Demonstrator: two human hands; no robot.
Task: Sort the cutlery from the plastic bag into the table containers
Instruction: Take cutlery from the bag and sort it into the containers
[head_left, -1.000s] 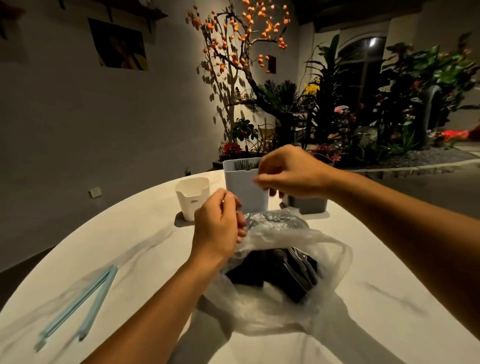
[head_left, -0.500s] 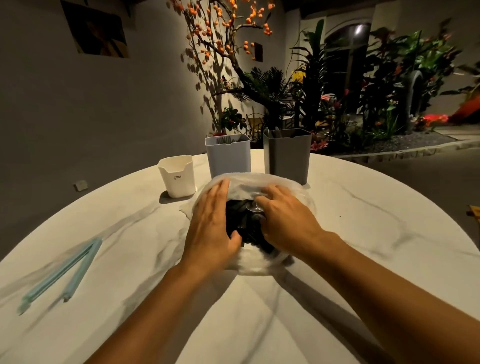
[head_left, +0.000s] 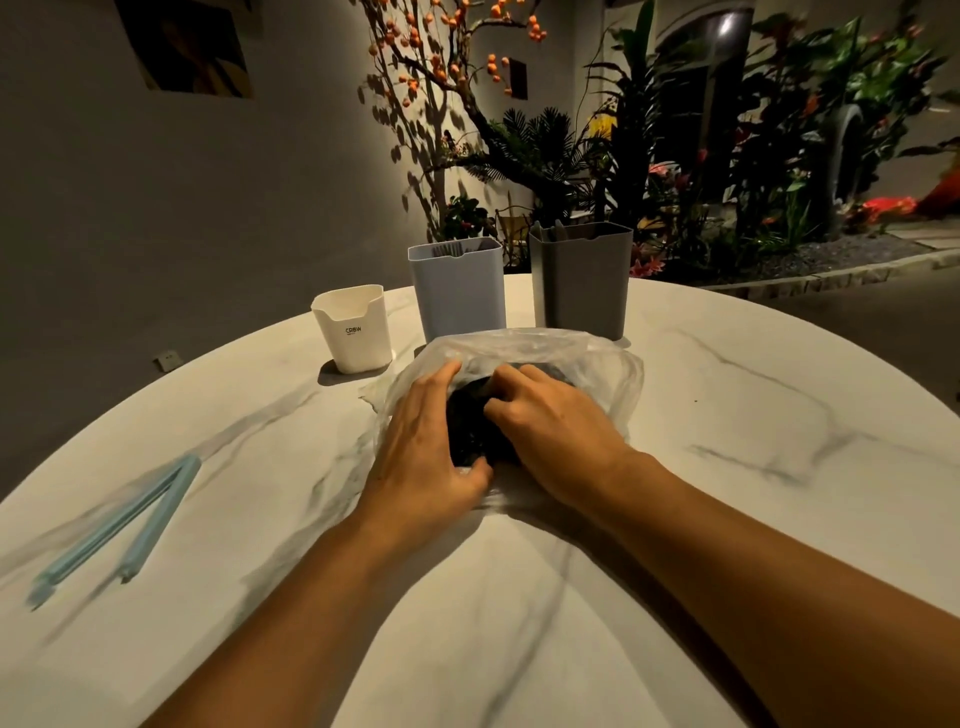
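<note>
At the centre of the frame both hands are down on the plastic bag (head_left: 545, 348), which lies on the white marbled tabletop (head_left: 727, 415) just in front of the containers. The left hand (head_left: 421, 441) lies nearly flat along the bag's left side, fingers straight and together, thumb tucked against the film near the bottom edge; its grip is open, pressing rather than clutching. The right hand (head_left: 550, 426) reaches in from the right with its fingers curled down into the dark heap of cutlery (head_left: 467, 431) inside the bag; what the fingertips have hold of, if anything, I cannot tell.

Above the bag stand the white container (head_left: 353, 332) at centre left, the pale blue container (head_left: 457, 291) with dark cutlery tips showing at its rim, and the grey container (head_left: 582, 280) to its right. A light blue bag clip (head_left: 119, 525) lies open at the lower left.

Compared with half a second ago, the hands sit in much the same place on the bag, though the right fingers have dug further into the cutlery. A second ago both hands were raised, the right near the blue container's rim.
</note>
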